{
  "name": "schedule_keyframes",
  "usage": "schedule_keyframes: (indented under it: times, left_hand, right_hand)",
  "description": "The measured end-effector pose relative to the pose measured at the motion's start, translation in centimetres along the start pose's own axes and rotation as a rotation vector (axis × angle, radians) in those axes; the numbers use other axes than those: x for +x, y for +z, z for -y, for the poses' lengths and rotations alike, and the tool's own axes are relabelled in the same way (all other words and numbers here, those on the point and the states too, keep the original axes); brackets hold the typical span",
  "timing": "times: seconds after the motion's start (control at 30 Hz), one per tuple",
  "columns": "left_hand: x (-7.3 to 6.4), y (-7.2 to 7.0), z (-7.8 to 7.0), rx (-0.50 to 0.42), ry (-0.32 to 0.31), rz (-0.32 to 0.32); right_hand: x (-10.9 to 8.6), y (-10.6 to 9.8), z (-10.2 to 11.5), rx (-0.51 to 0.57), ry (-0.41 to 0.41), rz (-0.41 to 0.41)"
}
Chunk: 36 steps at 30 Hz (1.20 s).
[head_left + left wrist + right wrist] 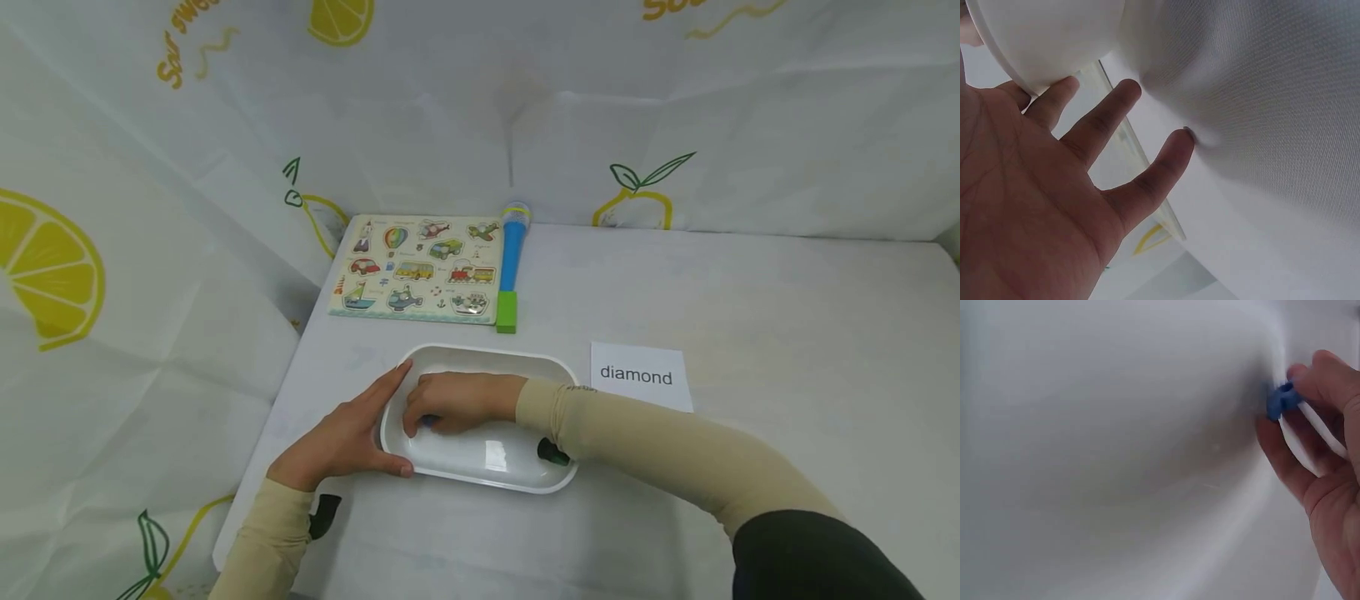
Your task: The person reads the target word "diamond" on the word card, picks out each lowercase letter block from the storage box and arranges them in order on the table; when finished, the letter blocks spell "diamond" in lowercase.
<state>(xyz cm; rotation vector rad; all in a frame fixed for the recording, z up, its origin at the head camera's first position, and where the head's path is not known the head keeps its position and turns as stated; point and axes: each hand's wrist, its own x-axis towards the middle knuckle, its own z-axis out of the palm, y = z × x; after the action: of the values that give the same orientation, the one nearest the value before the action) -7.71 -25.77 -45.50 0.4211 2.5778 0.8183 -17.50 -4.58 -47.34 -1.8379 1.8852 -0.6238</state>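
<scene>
A white oblong tray [480, 479] with rounded corners lies in front of me. My left hand [341, 437] braces its left end, thumb by the near rim and forefinger by the far one. In the left wrist view the other fingers [1100, 125] stretch out straight and spread, touching the tray's outer wall [1054, 44] and the cloth. Inside the tray, toward its left end, my right hand [457, 402] pinches a small blue piece [1283, 400] between thumb and fingers. From above, that hand mostly hides the piece.
Behind the tray lies a puzzle board [412, 267] with vehicle pictures. Along its right edge are a blue toy microphone [512, 258] and a green block [506, 312]. A white card [641, 375] reading "diamond" lies right of the tray, beyond the right forearm. Lemon-print cloth hangs behind.
</scene>
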Motion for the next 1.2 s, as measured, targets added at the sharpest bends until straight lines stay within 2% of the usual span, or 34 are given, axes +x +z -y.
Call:
schedule_keyframes:
  times: [0.17,0.33,0.4,0.5,0.63,0.73,0.8,0.87,0.97,1.03,1.07,1.2]
  left_hand:
    - [0.0,0.0,-0.1,-0.002,-0.009,0.0]
    - [0.1,0.0,-0.2,-0.006,-0.019,-0.002]
    - [0.2,0.0,-0.2,-0.005,-0.018,-0.005]
    - [0.2,0.0,-0.3,0.004,-0.012,-0.012]
    - [0.3,0.0,-0.3,0.001,-0.018,-0.013]
    - [0.3,0.0,-0.4,-0.01,-0.028,-0.005]
    - [0.3,0.0,-0.5,-0.012,-0.031,0.002]
    - [0.4,0.0,-0.5,-0.012,-0.034,0.008]
    - [0.4,0.0,-0.5,-0.011,-0.032,0.015]
    - [0.5,0.0,-0.5,-0.009,-0.031,0.016]
    - [0.5,0.0,-0.5,-0.005,-0.029,0.016]
    - [0.4,0.1,-0.2,0.008,-0.029,0.012]
  right_hand:
    - [-1.1,-1.5,1.3,0.125,0.058,0.019]
    - [-4.8,-5.4,3.8,0.17,0.157,-0.031]
    - [-7.4,-6.9,5.0,0.168,0.207,-0.076]
    - [-12.5,-8.6,6.7,0.151,0.297,-0.178]
    - [-19.5,-9.4,8.2,0.137,0.419,-0.331]
    - [-24.5,-8.5,8.8,0.067,0.548,-0.427]
    - [-27.7,-7.3,8.9,0.023,0.665,-0.454]
    - [-31.0,-5.6,8.8,-0.006,0.807,-0.468]
    - [-35.0,-2.7,8.4,-0.015,0.948,-0.492]
    - [-36.9,-0.7,8.2,-0.018,0.994,-0.518]
    - [-37.6,0.2,8.1,-0.024,0.991,-0.535]
    - [-38.1,2.6,7.6,0.007,0.972,-0.54]
